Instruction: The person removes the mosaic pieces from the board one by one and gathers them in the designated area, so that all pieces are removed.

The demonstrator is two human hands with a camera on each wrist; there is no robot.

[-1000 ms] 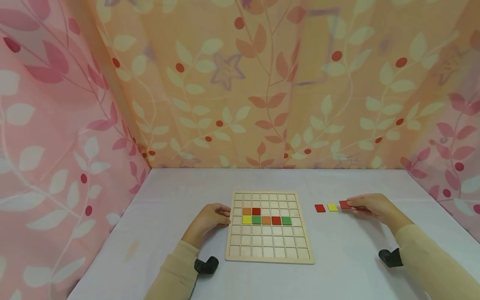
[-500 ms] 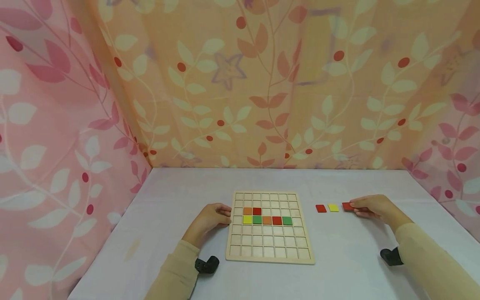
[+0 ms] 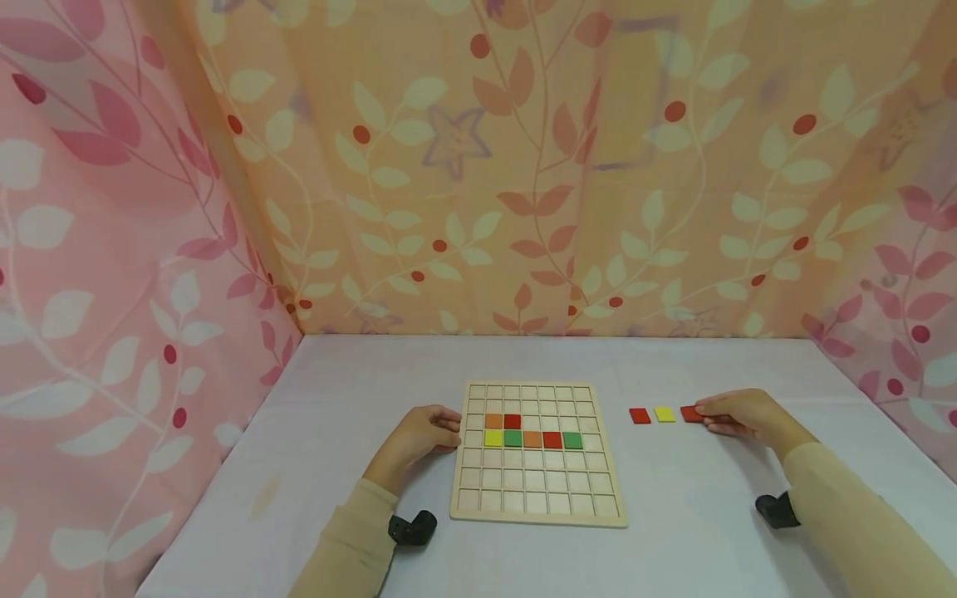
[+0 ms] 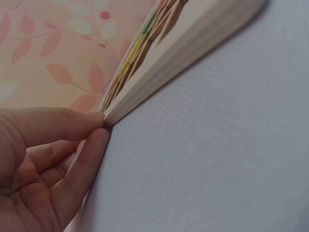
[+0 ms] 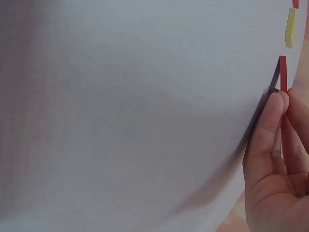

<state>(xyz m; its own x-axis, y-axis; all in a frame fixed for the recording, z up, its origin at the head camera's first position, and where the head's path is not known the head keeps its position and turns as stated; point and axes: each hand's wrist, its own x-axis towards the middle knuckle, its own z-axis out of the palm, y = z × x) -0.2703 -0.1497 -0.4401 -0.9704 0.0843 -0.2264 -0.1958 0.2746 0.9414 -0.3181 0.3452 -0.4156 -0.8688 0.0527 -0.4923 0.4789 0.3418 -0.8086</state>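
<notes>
My right hand (image 3: pixel 748 414) pinches a red square tile (image 3: pixel 689 413) between thumb and fingers. In the right wrist view this tile (image 5: pixel 283 72) appears edge-on, its near end hidden by the fingertips, its shadow beside it. To its left lie a yellow tile (image 3: pixel 664 414) and another red tile (image 3: pixel 640 416). With its fingertips, my left hand (image 3: pixel 419 433) touches the left edge of a wooden grid board (image 3: pixel 538 507); the left wrist view shows thumb and finger against the board's side. Several orange, red, yellow and green tiles fill cells in two rows of the board.
The board and tiles lie on a table with a white cloth (image 3: pixel 359 365). A patterned curtain (image 3: pixel 523 208) stands behind it, and pink patterned cloth (image 3: pixel 134 291) hangs at the left. A black device (image 3: pixel 413 528) sits at the left wrist, a similar one (image 3: pixel 777 511) at the right.
Over the last second the right hand has shifted slightly, and its red tile has come down a little. The left hand and the board look the same.
</notes>
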